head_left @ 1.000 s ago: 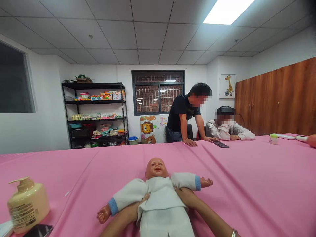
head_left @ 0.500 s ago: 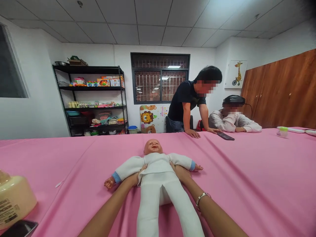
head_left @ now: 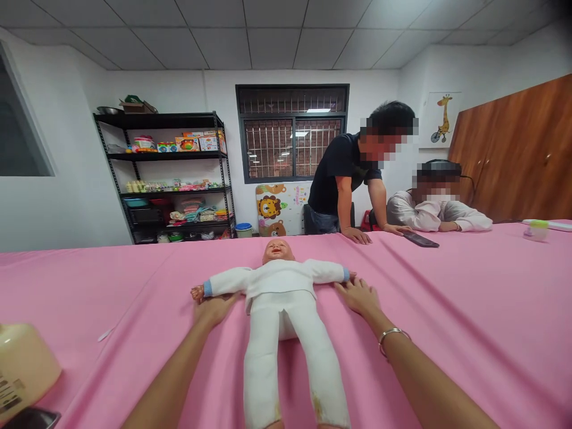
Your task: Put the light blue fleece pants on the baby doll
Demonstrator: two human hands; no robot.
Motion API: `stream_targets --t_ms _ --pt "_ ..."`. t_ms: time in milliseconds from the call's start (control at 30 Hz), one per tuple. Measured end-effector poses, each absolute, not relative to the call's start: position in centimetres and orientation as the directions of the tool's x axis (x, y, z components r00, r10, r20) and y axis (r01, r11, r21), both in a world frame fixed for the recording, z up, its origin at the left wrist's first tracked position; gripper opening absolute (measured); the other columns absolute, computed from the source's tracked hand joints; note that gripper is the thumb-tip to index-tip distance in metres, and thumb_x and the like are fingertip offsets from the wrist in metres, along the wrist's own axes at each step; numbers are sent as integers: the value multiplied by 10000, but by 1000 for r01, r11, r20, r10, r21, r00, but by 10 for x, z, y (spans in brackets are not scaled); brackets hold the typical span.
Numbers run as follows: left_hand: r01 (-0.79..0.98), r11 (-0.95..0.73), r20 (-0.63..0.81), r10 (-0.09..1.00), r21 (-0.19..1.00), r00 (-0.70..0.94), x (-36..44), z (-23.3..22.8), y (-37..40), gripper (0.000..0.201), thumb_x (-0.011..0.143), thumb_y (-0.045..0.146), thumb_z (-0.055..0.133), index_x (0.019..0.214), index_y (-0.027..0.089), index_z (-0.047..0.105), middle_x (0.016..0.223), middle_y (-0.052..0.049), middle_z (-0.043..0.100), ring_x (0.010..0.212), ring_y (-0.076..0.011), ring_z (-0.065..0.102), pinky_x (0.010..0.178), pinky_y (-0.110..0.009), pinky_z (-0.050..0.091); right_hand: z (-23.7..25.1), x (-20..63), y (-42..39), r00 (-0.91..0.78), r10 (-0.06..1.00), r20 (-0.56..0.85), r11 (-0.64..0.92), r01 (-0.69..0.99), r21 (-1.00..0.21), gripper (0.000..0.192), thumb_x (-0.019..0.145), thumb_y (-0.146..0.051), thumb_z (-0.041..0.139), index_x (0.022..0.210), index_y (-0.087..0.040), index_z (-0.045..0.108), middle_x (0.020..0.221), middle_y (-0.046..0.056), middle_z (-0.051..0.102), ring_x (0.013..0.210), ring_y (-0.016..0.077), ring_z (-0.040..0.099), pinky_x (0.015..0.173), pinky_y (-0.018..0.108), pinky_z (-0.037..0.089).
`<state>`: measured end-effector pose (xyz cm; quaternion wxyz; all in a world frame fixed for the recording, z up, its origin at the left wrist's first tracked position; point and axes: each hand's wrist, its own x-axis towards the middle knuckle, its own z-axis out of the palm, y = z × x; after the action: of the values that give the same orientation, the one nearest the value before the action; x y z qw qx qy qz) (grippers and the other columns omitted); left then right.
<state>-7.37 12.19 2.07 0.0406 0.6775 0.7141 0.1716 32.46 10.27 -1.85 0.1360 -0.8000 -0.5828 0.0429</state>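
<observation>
A baby doll in a white top and white trousers lies face up on a pink cloth, its arms spread wide. Blue cuffs end both its sleeves. My left hand rests flat below the doll's arm at the left, thumb apart from the fingers, partly hidden by that arm. On the other side, my right hand has its fingers spread at the doll's other cuff and hand; whether they touch it I cannot tell. Neither hand grips anything. A silver bracelet circles my right wrist.
The pink tablecloth covers the table. A pale yellow pump bottle and a dark object stand at the left edge. Across the table, one person leans near a phone; another person sits alongside. A shelf rack stands behind.
Both hands have let go of the doll's torso and moved outward to its arms. The doll now lies flatter, and its head sits slightly higher in view.
</observation>
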Motion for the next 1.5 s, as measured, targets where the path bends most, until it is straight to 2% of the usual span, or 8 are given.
stream_targets --t_ms 200,333,433,567,667,933,1300,1500 --pt "952 243 121 956 184 -267 -133 25 101 633 816 541 281 1325 188 415 1442 -117 301 1315 -329 257 1028 -549 200 -24 338 77 418 901 119 -381 892 -244 694 840 -572 227 1371 -136 325 1416 140 326 1303 303 244 1015 497 196" --pt "904 337 188 901 262 -390 -146 26 88 534 816 360 332 1257 81 448 1308 -185 455 1212 -327 402 970 -486 315 -22 332 55 567 802 189 -507 813 -287 600 850 -464 292 1252 -52 461 1313 217 422 1226 348 347 970 483 268" --pt "848 348 309 820 400 -483 -127 29 78 480 773 226 370 1214 52 444 1138 -201 557 1050 -319 527 859 -433 411 -19 314 46 507 806 305 -386 841 -379 452 833 -302 337 1146 -44 536 1172 210 526 1081 313 481 895 415 363" --pt "887 -191 583 806 421 -103 -76 33 59 332 672 53 352 860 171 600 1100 -75 595 1071 -203 516 958 -340 389 -17 276 43 186 891 415 86 828 -554 346 747 -158 350 876 -181 671 1258 71 505 1153 240 451 971 356 349" --pt "823 -472 616 762 316 201 -44 31 47 369 636 23 344 726 214 646 1186 1 569 1159 -188 455 1024 -361 338 -15 251 39 -15 917 400 281 735 -617 372 735 -180 388 974 -216 670 1344 28 447 1265 242 345 1048 390 279" --pt "826 -472 545 800 309 253 -43 16 53 548 692 36 333 1155 179 588 1264 -19 540 1207 -188 436 1041 -384 345 -5 248 32 -44 921 387 293 733 -614 576 733 -165 378 1304 -201 447 1429 34 341 1317 215 287 1079 377 253" --pt "721 -433 520 846 541 118 -42 29 50 408 706 98 351 927 168 687 1095 -22 645 1071 -174 551 963 -317 417 10 259 34 123 921 369 210 642 -737 375 730 -188 371 948 -152 674 1082 61 646 1015 209 570 852 281 419" --pt "568 -530 286 838 630 465 -41 37 41 488 605 56 306 861 194 698 1005 29 677 970 -158 589 905 -265 430 20 259 19 -34 954 298 250 640 -727 255 722 -232 431 683 -168 674 727 38 677 719 199 578 644 262 390"
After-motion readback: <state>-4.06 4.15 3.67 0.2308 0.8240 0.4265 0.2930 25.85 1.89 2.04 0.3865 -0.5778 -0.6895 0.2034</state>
